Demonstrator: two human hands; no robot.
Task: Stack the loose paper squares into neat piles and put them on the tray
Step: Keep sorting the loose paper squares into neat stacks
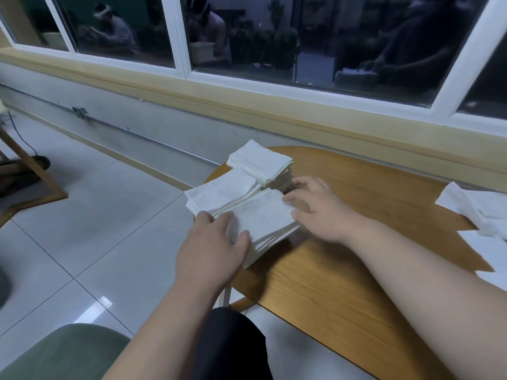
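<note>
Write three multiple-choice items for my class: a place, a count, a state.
1. Where are the loose paper squares? A) floor B) right end of the table C) windowsill
2. How many piles stand near the table's left edge? A) one B) three C) five
3. What are the hands doing? A) idle B) clapping C) touching the nearest pile
Answers: B, they lie on the wood at right; B, far pile, middle pile, nearest pile; C, left hand and right hand flank it.
</note>
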